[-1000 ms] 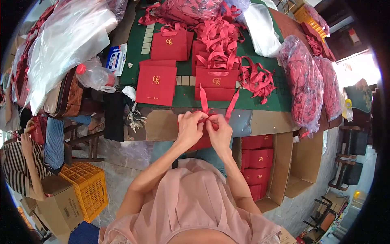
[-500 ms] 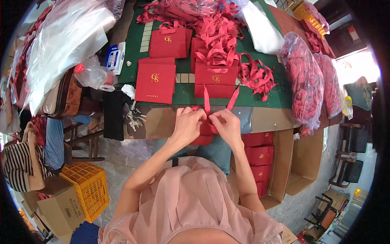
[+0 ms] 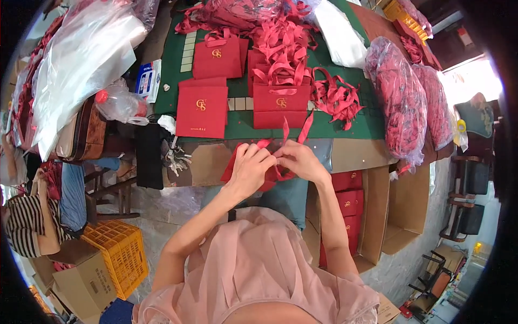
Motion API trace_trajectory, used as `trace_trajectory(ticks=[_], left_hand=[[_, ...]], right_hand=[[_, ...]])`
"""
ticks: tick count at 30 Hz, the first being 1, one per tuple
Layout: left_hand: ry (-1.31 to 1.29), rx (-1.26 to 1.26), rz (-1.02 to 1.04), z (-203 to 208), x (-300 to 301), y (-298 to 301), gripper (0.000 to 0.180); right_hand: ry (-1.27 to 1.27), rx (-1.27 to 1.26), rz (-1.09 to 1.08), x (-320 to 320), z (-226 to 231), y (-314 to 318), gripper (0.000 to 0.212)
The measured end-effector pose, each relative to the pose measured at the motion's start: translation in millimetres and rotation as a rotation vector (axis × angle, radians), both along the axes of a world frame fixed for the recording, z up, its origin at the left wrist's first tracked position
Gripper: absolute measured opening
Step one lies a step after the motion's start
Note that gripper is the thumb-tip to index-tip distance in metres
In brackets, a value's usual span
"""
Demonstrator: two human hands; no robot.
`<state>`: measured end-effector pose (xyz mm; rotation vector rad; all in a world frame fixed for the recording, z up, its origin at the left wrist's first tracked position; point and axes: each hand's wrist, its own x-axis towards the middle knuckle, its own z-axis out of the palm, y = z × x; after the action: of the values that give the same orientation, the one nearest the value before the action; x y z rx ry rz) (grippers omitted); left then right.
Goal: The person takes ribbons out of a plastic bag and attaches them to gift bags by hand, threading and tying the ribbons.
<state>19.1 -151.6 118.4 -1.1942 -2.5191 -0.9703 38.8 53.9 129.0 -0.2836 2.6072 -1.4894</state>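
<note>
1. L hand (image 3: 251,168) & R hand (image 3: 303,163) pinch red ribbon (image 3: 306,128) on red bag (image 3: 230,169), nr green mat (image 3: 241,129).
2. Ribbon ends & long axis point away, twd mat.
3. Other bags (image 3: 199,123) on mat w/ gold letters (image 3: 201,105).

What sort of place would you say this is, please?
It is probably a workshop or packing room: red bags and heaped red ribbons lie on a green-topped table, and an open cardboard box holds more bags.
</note>
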Motion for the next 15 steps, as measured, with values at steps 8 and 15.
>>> trace_trajectory(ticks=[8, 15], left_hand=[[-0.107, -0.027, -0.034, 3, -9, 1, 0.015], [-0.247, 0.034, 0.086, 11, -13, 3, 0.014]], right_hand=[[-0.134, -0.306, -0.244, -1, -42, -3, 0.01], [0.043, -0.149, -0.57, 1, -34, 13, 0.017]])
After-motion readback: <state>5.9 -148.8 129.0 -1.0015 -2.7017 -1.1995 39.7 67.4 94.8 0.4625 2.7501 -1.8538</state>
